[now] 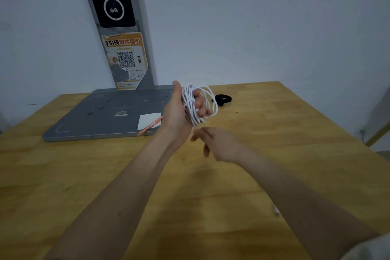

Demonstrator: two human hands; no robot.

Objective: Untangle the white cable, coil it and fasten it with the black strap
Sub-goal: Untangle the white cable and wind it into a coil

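Note:
The white cable (207,93) is wound in several loops around my left hand (179,110), which is raised above the table with its fingers curled through the coil. Just below it hovers my right hand (219,145), fingers loosely bent and holding nothing that I can see. The black strap (223,99) lies on the wooden table behind the coil, a little to the right, apart from both hands.
A grey flat device base (101,116) with an upright post (124,27) stands at the back left, carrying a white note (148,120) and an orange pen (150,125). The wooden table (274,154) reaches to the wall; its right edge drops off near the frame's side.

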